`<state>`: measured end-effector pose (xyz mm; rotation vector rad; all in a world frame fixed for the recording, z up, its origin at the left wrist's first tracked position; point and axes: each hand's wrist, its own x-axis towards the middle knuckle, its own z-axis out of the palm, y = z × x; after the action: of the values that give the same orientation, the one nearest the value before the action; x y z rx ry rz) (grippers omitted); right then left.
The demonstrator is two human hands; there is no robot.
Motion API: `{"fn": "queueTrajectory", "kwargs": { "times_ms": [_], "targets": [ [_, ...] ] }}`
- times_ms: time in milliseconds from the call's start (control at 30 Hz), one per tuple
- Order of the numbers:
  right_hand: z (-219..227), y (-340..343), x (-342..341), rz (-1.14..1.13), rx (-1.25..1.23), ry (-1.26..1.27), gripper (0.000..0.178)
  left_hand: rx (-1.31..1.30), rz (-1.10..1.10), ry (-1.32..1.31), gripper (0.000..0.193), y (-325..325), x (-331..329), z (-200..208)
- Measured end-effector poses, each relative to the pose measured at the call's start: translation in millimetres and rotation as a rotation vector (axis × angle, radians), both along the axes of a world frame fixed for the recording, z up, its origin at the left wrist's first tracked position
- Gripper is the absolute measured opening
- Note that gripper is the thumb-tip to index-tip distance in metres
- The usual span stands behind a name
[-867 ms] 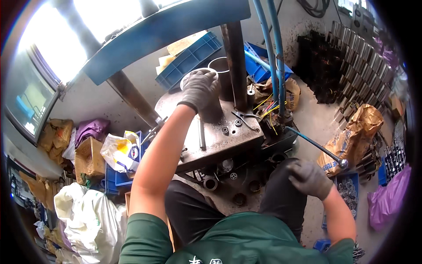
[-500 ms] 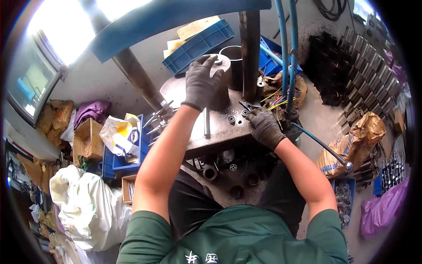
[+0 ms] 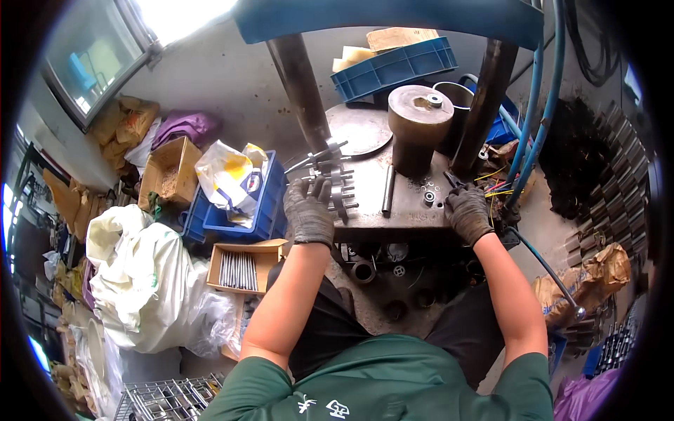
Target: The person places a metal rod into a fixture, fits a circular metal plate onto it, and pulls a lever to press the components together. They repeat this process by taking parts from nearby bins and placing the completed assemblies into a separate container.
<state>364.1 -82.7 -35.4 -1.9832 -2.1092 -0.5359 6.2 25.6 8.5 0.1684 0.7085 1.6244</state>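
My left hand [image 3: 309,216], in a dark grey work glove, is at the left edge of a metal press table [image 3: 365,219]. Its fingers are apart and slightly bent, beside a cluster of metal shafts [image 3: 338,184] with ring-shaped parts on them. My gloved right hand [image 3: 468,214] is at the table's right edge, closed around a small dark tool [image 3: 453,180], mostly hidden by the fingers. Left of that hand, a small metal ring [image 3: 429,199] lies on the table. A similar ring [image 3: 434,100] sits atop a thick steel cylinder [image 3: 414,144]. A loose metal rod [image 3: 388,189] lies between the hands.
Two steel columns [image 3: 298,88] rise behind the table under a blue beam [image 3: 393,17]. Blue hoses [image 3: 539,133] and a ball-ended lever [image 3: 554,277] are at right. To the left are a blue crate [image 3: 270,210], a carton of thin rods [image 3: 242,270] and white sacks [image 3: 133,281].
My left hand has left the cylinder's top and moved left and nearer, to the shafts. My right hand stays by the table's right side with the tool. The view has swung left.
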Motion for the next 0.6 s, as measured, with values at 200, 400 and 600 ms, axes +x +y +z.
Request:
{"fn": "queueTrajectory", "kwargs": {
  "times_ms": [200,400,600],
  "targets": [
    [20,-4,-2,-0.024,0.003,0.277,0.019,0.04,-0.351,-0.345,0.035,58,4,12],
    [124,26,-26,0.184,0.462,0.707,0.014,0.056,-0.376,-0.398,0.02,73,17,0],
    [158,95,-5,0.017,0.471,0.658,0.023,0.792,-0.127,0.684,0.023,-6,73,27]
  ]
}}
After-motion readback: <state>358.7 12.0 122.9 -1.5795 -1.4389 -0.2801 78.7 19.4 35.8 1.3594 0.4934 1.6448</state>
